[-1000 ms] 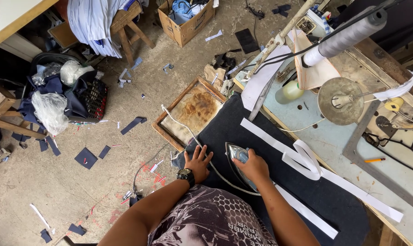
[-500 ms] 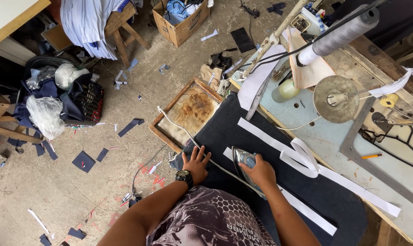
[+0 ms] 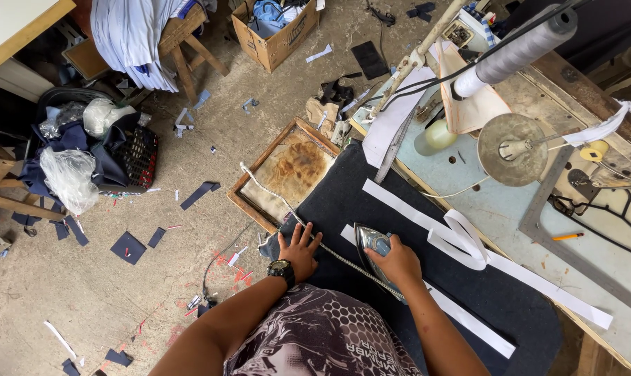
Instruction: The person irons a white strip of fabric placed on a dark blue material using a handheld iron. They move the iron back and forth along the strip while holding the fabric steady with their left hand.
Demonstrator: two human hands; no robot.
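Observation:
My right hand [image 3: 400,263] grips the handle of a clothes iron [image 3: 369,244] that rests on a white fabric strip [image 3: 468,320] laid over dark navy cloth [image 3: 343,195] on the workbench. My left hand [image 3: 298,252], with a black wristwatch, lies flat with fingers spread on the dark cloth just left of the iron. The iron's braided cord [image 3: 280,202] runs from the iron past my left hand toward the floor. A second, longer white strip [image 3: 461,237] with a loop in it lies further right on the cloth.
A thread cone [image 3: 517,49], a round metal disc [image 3: 511,147], a metal square ruler [image 3: 545,209] and an orange pencil [image 3: 567,237] sit on the bench. On the floor are a wooden-framed tray [image 3: 287,170], a cardboard box [image 3: 277,35], a stool with clothes [image 3: 155,35], bags and fabric scraps.
My right hand has slid the iron a little along the white strip. My left hand has stayed flat on the dark cloth. The view has shifted slightly.

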